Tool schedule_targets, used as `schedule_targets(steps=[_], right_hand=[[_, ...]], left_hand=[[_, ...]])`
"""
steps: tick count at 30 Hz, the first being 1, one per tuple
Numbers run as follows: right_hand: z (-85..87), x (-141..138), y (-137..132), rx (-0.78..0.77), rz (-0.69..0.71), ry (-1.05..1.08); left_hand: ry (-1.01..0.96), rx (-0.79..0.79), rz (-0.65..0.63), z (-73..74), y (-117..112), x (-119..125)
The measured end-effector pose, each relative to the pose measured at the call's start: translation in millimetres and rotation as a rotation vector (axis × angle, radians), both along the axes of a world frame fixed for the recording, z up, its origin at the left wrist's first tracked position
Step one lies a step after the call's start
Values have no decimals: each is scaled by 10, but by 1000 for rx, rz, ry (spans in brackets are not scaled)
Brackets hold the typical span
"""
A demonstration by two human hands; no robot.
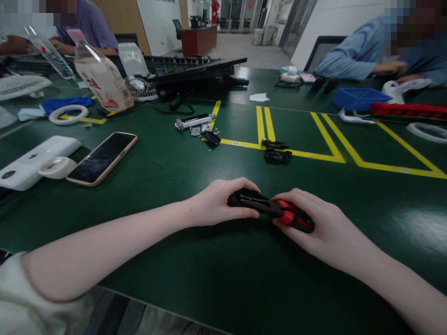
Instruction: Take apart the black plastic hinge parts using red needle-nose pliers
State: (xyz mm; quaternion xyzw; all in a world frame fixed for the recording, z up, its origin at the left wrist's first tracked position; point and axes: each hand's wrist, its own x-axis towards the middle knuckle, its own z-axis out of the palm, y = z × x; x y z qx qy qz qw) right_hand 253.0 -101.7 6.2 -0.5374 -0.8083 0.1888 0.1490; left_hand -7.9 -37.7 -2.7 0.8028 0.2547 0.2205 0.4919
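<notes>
A black and red utility knife (270,209) lies low over the green table (181,172), held at both ends. My left hand (218,204) wraps its fingers round the black end. My right hand (319,223) grips the red end from the right, thumb along its side. Further back on the table lie two small black parts (277,151) on a yellow line, and a silver and black part (195,121) with small pieces beside it.
A phone (103,157) and a white device (33,160) lie at the left. A tape roll (69,114), a bottle (103,77) and a black rack (195,67) stand behind. At the right are a blue tray (359,98), a red part (408,110) and a person's sleeve (352,56).
</notes>
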Motion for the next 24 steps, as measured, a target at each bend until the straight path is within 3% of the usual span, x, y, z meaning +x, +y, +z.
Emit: schedule_targets(steps=[10, 17, 24], right_hand=[[146, 29, 75, -32, -98, 77], [143, 95, 86, -145, -251, 327], [142, 107, 142, -130, -323, 461]], left_hand=[[-47, -85, 79, 29, 4, -8], [-31, -134, 90, 42, 7, -6], [-20, -120, 74, 49, 5, -15]])
